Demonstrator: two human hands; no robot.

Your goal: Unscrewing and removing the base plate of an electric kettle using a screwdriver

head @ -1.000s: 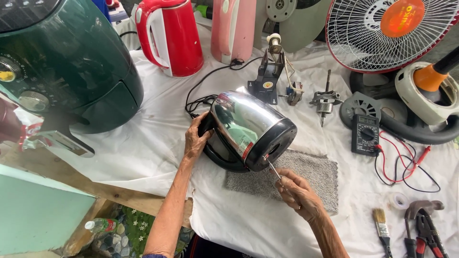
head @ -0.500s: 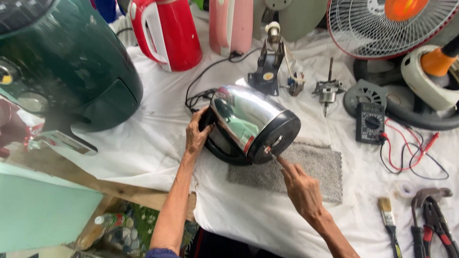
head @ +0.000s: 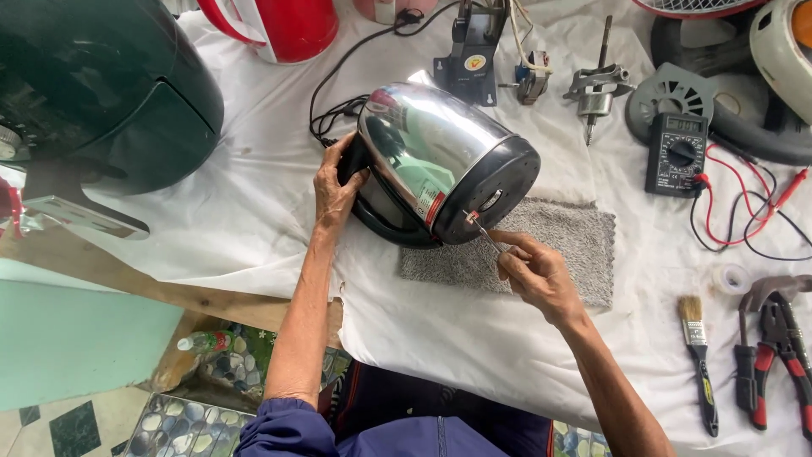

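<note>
We see a stainless steel electric kettle [head: 440, 161] lying on its side at the centre of the counter [head: 254, 211], its black base turned toward five o'clock and partly over a grey mat [head: 550, 245]. Our left hand [head: 336, 182] wraps the kettle's black handle at nine o'clock of the body. Our right hand [head: 534, 272] is closed around a thin screwdriver [head: 484, 231] whose tip touches the base. At three o'clock lies a black multimeter [head: 679, 154] with red and black leads. A paintbrush [head: 699, 355] and pliers [head: 782, 347] lie at four o'clock. A dark green air fryer [head: 101, 93] stands at ten o'clock, a red kettle [head: 288, 25] at eleven.
</note>
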